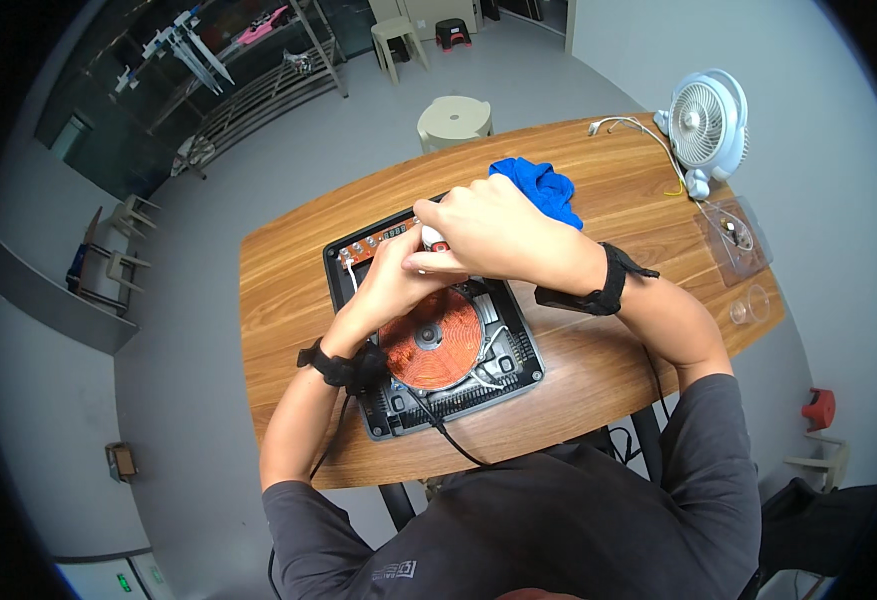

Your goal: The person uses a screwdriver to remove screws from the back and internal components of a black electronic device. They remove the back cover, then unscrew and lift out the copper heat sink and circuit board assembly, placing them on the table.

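An opened induction cooker (511,360) lies on the wooden table, its round copper coil (448,350) and inner wiring exposed. My right hand (498,228) is closed over its far part, wrapped round a small white-and-red handheld tool (434,240). My left hand (390,278) meets it from the left, fingers bent against the same tool. Between them the hands hide most of the tool, and its tip cannot be seen. Left of the hands shows an orange circuit board (366,245) along the cooker's far edge.
A blue cloth (543,190) lies crumpled beyond my right hand. At the table's far right stand a white fan (703,125), a clear tray (733,240) with small parts and a clear cup (750,306). A black cable (440,425) crosses the near edge. Beyond the table stands a stool (455,120).
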A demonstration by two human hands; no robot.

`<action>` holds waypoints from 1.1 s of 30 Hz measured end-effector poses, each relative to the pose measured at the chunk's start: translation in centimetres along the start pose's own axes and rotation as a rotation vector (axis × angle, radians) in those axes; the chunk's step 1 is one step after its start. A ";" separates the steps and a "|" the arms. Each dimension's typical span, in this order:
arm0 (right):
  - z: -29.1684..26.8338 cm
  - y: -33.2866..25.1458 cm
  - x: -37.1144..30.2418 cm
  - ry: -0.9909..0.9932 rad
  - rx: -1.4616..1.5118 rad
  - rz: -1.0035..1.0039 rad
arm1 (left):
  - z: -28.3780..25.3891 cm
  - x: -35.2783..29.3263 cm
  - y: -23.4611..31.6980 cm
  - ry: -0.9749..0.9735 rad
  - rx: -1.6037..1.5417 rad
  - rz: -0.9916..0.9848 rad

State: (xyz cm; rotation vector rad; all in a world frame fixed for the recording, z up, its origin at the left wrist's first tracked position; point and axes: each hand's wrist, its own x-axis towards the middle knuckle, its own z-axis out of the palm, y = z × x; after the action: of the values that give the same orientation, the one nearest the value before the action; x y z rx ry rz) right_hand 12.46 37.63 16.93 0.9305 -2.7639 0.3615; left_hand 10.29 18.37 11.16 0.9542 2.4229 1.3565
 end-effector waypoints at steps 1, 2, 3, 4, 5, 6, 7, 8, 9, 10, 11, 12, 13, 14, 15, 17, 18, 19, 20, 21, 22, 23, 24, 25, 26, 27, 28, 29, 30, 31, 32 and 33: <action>0.1 -0.1 0.1 0.012 0.002 0.011 | 0.3 0.1 0.2 0.020 0.016 -0.001; 0.3 -0.3 0.1 0.023 0.003 0.021 | 0.4 0.2 0.3 0.040 0.032 -0.002; 0.5 -0.3 0.1 0.034 0.004 0.032 | 0.5 0.3 0.0 0.059 0.058 0.014; 0.9 -0.1 0.0 0.091 0.028 -0.005 | 0.7 0.4 -0.6 0.077 0.083 0.030; 1.4 0.4 -0.1 0.148 0.051 -0.040 | 0.7 0.5 -1.0 0.095 0.109 0.047; 1.5 0.6 -0.3 0.204 0.075 -0.075 | 0.6 0.6 -1.1 0.066 0.095 0.066; 1.3 0.9 -0.5 0.190 0.110 -0.076 | 0.3 0.6 -1.2 0.038 0.081 0.085; 1.0 1.1 -0.6 0.176 0.146 -0.076 | 0.0 0.6 -1.3 0.009 0.067 0.105; 0.8 1.1 -0.7 0.162 0.185 -0.081 | -0.3 0.4 -1.6 -0.021 0.081 0.053; 0.8 1.1 -0.8 0.155 0.175 -0.076 | -0.6 0.3 -1.9 -0.051 0.095 0.000; 0.8 1.0 -0.8 0.148 0.165 -0.072 | -0.7 0.1 -2.1 -0.081 0.109 -0.052; 0.8 0.9 -0.9 0.140 0.151 -0.065 | -0.6 0.3 -2.0 -0.057 0.146 -0.049; 0.7 0.8 -0.9 0.145 0.137 -0.074 | -0.5 0.4 -1.8 -0.032 0.184 -0.046; 0.6 0.6 -0.9 0.150 0.124 -0.083 | -0.4 0.5 -1.5 -0.007 0.221 -0.044; 0.5 0.5 -1.0 0.157 0.110 -0.089 | -0.2 0.6 -1.0 0.016 0.204 -0.013; 0.6 0.7 -0.7 0.122 0.070 -0.077 | 0.2 0.6 -0.2 0.063 0.168 0.046; 0.7 0.8 -0.6 0.104 0.050 -0.072 | 0.3 0.6 -0.4 0.076 0.170 0.037; 1.0 0.9 -0.6 0.137 0.067 -0.085 | 0.6 0.7 -0.9 0.089 0.172 0.029; 1.3 1.0 -0.6 0.169 0.083 -0.098 | 0.7 0.7 -1.1 0.102 0.174 0.020; 1.5 1.0 -0.6 0.201 0.099 -0.111 | 0.6 0.7 -1.0 0.075 0.156 0.028; 1.4 1.0 -0.7 0.177 0.123 -0.104 | 0.5 0.6 -0.7 0.048 0.138 0.036; 1.2 1.0 -0.8 0.154 0.147 -0.097 | 0.4 0.5 -0.6 0.020 0.120 0.044; 1.1 0.9 -0.9 0.130 0.173 -0.093 | 0.3 0.4 -0.8 -0.013 0.111 0.022; 1.1 0.9 -0.9 0.131 0.198 -0.114 | 0.2 0.2 -1.4 -0.046 0.102 -0.001; 1.2 0.9 -0.9 0.133 0.223 -0.134 | 0.1 0.1 -2.0 -0.079 0.093 -0.024; 1.2 0.9 -1.0 0.134 0.247 -0.152 | 0.1 0.1 -1.7 -0.085 0.101 -0.031; 1.1 0.8 -1.0 0.137 0.211 -0.140 | -0.1 0.1 -1.3 -0.098 0.144 -0.088; 0.8 0.5 -1.0 0.141 0.175 -0.127 | -0.3 0.1 -0.5 -0.112 0.187 -0.146; 0.6 0.3 -1.0 0.147 0.138 -0.113 | -0.4 0.2 0.4 -0.127 0.232 -0.200; 0.5 0.3 -1.0 0.129 0.132 -0.098 | -0.2 0.1 0.4 -0.081 0.215 -0.146; 0.6 0.4 -0.9 0.110 0.126 -0.084 | 0.1 0.1 0.4 -0.042 0.189 -0.090; 0.7 0.5 -0.8 0.093 0.120 -0.070 | 0.6 0.1 0.3 -0.002 0.164 -0.034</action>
State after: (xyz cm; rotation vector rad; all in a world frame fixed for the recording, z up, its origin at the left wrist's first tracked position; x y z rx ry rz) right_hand 12.74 38.30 16.01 1.0091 -2.6426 0.5489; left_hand 10.62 18.94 11.13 0.9456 2.5690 1.1598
